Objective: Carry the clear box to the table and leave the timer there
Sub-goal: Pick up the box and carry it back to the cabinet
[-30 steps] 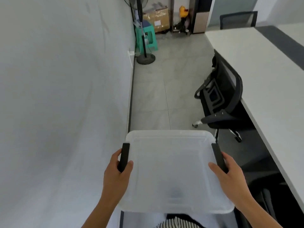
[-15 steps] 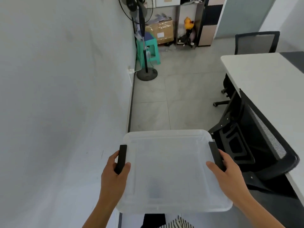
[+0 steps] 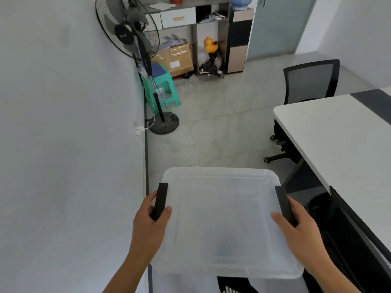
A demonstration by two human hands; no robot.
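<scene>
I hold the clear box, a lidded translucent plastic bin, level in front of me at waist height. My left hand grips its black left latch and my right hand grips the black right latch. A dim dark shape shows through the lid near the box's front; I cannot tell whether it is the timer. The white table runs along the right side, its near corner beyond and to the right of the box.
A white wall fills the left. A standing fan and a green stool stand by the wall ahead. Black mesh chairs sit at the table's far end and beside me at right. Shelves, a cardboard box and a yellow duck lie at the back.
I have walked forward along the wall with the box held the same way. The table's end and the fan have come closer, and the near chair has slid out to the lower right.
</scene>
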